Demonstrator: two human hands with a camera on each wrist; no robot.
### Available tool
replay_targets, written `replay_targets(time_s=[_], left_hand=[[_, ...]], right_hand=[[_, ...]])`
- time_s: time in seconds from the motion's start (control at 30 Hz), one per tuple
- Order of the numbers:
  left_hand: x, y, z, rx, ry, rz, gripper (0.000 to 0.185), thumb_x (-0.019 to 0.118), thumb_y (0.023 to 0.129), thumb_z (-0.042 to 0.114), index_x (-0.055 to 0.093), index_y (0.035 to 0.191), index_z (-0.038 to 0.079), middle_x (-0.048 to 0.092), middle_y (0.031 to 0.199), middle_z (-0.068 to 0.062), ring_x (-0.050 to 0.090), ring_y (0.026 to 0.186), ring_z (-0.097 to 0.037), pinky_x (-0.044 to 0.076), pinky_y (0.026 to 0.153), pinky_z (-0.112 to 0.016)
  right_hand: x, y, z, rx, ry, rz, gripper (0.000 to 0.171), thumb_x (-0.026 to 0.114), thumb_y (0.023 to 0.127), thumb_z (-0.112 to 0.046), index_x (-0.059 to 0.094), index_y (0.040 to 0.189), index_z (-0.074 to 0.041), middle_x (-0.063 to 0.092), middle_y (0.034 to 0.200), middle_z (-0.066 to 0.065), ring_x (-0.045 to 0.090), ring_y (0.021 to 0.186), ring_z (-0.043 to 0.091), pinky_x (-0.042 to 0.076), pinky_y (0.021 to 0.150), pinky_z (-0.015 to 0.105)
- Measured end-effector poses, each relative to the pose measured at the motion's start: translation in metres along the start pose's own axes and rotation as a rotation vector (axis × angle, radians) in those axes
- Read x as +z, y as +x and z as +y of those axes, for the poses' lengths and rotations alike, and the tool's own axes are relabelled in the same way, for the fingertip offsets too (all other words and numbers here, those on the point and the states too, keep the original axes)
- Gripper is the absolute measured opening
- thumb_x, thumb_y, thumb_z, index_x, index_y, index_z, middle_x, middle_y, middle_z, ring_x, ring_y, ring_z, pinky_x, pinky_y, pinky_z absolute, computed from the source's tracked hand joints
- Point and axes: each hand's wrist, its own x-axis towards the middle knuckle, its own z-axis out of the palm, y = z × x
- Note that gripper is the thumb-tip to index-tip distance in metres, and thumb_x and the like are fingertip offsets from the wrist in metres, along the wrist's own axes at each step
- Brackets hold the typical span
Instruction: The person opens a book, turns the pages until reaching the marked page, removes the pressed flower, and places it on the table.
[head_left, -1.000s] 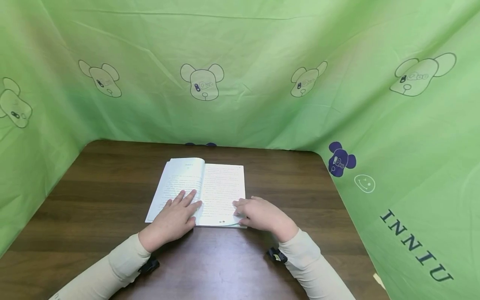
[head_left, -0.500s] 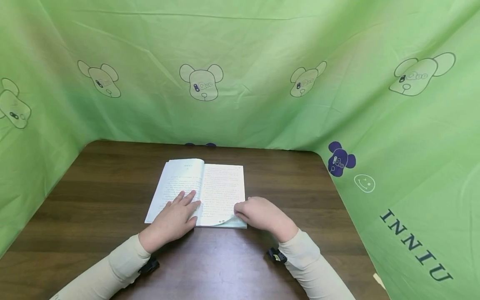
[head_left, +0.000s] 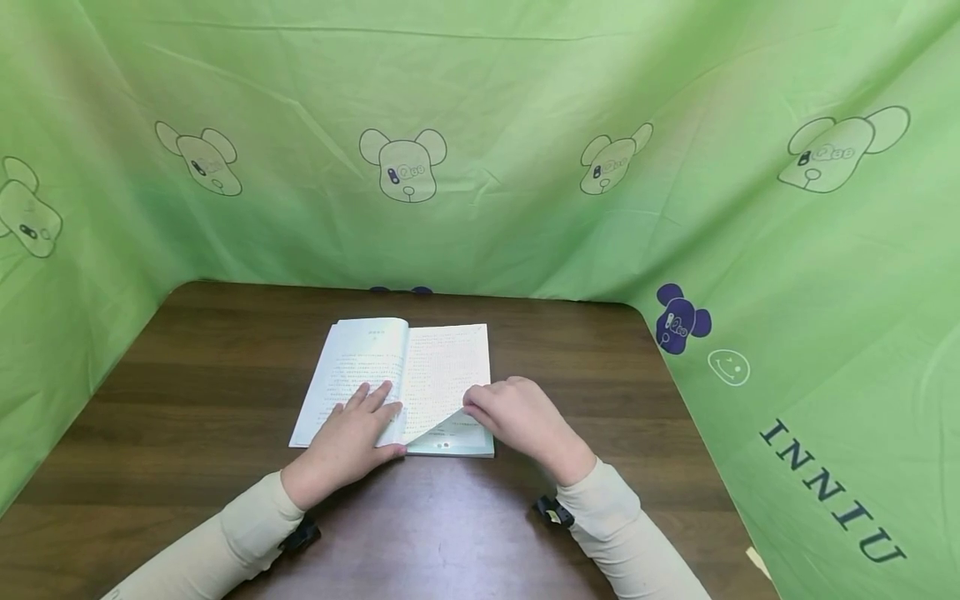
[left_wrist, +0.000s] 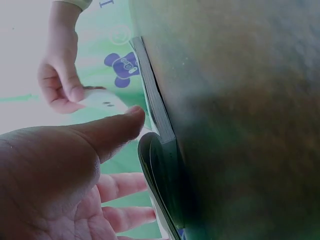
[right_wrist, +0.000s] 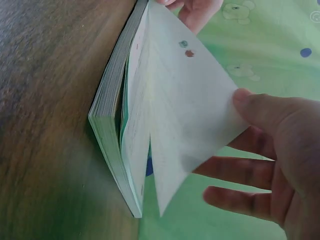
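An open book [head_left: 360, 342] with printed text lies on the wooden table. My left hand [head_left: 347, 439] rests with fingers spread on its left page, the thumb reaching to the bottom of the fold. My right hand [head_left: 525, 421] pinches the lower right corner of the right-hand page [right_wrist: 195, 85] between thumb and fingers. That page is lifted and bent toward the left, showing another printed page [head_left: 465, 437] beneath it. In the right wrist view the thumb lies on the raised page, with the thick page block [right_wrist: 112, 90] below.
The brown wooden table [head_left: 225, 367] extends around the book. A green cloth [head_left: 510, 83] printed with bear heads hangs behind the table and along both sides. Each wrist wears a small black camera, as on the right wrist [head_left: 553, 511].
My right hand has taken the corner of the right page and raised it up and leftward, uncovering the page underneath. My left thumb has moved right to the fold.
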Motion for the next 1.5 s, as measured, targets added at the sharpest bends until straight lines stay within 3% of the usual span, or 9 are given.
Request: replay_targets(time_s=[0.23,0.43,0.57,0.67,0.83,1.0,1.23,1.5], left_hand=[[0.001,-0.001,0.0,0.005,-0.004,0.034,0.064,0.078,0.089,0.046,0.063,0.139,0.009,0.044,0.159,-0.018,0.039,0.145,-0.048,0.04,0.101,-0.074],[0.001,0.0,0.001,-0.017,-0.009,0.034,0.055,0.073,0.094,0.038,0.063,0.139,0.01,0.044,0.159,-0.017,0.039,0.146,-0.046,0.039,0.102,-0.075],[0.001,0.0,0.001,-0.021,-0.016,0.053,0.056,0.073,0.094,0.036,0.061,0.14,0.006,0.04,0.16,-0.022,0.039,0.145,-0.047,0.04,0.101,-0.074],[0.004,0.0,-0.001,-0.021,-0.024,0.097,0.067,0.074,0.094,0.032,0.051,0.147,-0.001,0.034,0.159,-0.031,0.038,0.143,-0.053,0.04,0.106,-0.069],[0.008,0.002,-0.005,-0.015,-0.038,0.186,0.096,0.077,0.091,0.029,0.02,0.159,-0.007,0.021,0.16,-0.04,0.031,0.144,-0.059,0.037,0.114,-0.06],[0.009,0.003,-0.005,-0.03,-0.051,0.247,0.115,0.083,0.084,0.028,0.005,0.162,-0.002,0.003,0.166,-0.035,0.015,0.151,-0.057,0.033,0.111,-0.07],[0.007,0.002,-0.003,-0.002,0.017,0.297,0.119,0.088,0.078,0.027,0.01,0.164,0.003,-0.009,0.169,-0.027,-0.001,0.154,-0.052,0.019,0.114,-0.075],[0.002,0.0,0.0,0.03,0.093,0.247,0.104,0.082,0.079,0.024,0.023,0.164,0.009,-0.004,0.17,-0.024,-0.005,0.156,-0.048,0.0,0.117,-0.072]], right_hand=[[-0.001,0.003,-0.001,-0.02,-0.006,0.095,0.01,0.069,0.098,-0.03,0.068,0.092,-0.021,0.067,0.074,-0.015,0.061,0.064,0.006,0.048,0.063,0.029],[-0.001,0.004,0.001,0.041,0.006,0.194,0.014,0.072,0.095,-0.026,0.071,0.106,-0.017,0.075,0.096,-0.006,0.071,0.088,0.013,0.055,0.074,0.034],[-0.001,0.003,0.002,0.079,0.011,0.198,0.017,0.072,0.095,-0.023,0.07,0.109,-0.015,0.076,0.102,-0.002,0.072,0.095,0.017,0.057,0.078,0.037],[0.0,0.002,0.002,0.111,0.02,0.135,0.015,0.073,0.094,-0.022,0.071,0.107,-0.016,0.076,0.1,-0.003,0.072,0.093,0.017,0.057,0.078,0.038],[0.001,0.001,0.001,0.157,0.026,-0.027,0.013,0.075,0.092,-0.024,0.074,0.103,-0.018,0.076,0.097,-0.006,0.071,0.091,0.015,0.055,0.079,0.037],[0.0,-0.001,0.0,0.175,0.053,-0.191,0.021,0.075,0.093,-0.029,0.074,0.109,-0.016,0.075,0.112,-0.002,0.07,0.107,0.019,0.054,0.091,0.042],[0.001,-0.006,-0.004,0.171,0.151,-0.45,0.039,0.079,0.089,-0.037,0.073,0.121,-0.015,0.064,0.142,0.007,0.058,0.133,0.023,0.04,0.112,0.057],[0.004,-0.01,-0.004,0.178,0.193,-0.539,0.048,0.083,0.083,-0.041,0.072,0.123,-0.016,0.06,0.146,0.005,0.053,0.138,0.021,0.038,0.112,0.061]])
